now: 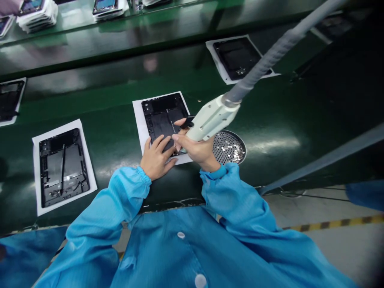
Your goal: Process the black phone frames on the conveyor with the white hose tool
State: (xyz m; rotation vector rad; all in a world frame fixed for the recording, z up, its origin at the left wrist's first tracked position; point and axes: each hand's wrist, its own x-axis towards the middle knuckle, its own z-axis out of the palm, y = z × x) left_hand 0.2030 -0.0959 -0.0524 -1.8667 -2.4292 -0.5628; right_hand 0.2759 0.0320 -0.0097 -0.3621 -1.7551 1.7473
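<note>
A black tablet frame lies on a white sheet on the dark green belt in front of me. My left hand rests flat on the frame's near edge, fingers spread. My right hand grips a white electric screwdriver, its tip pointing down at the frame's near right corner. A grey ribbed hose runs from the tool up to the right. Both arms wear blue sleeves.
A round dish of small screws sits just right of my right hand. Other tablet frames on white sheets lie at the left, far left and back right. Stacked trays stand on the far shelf.
</note>
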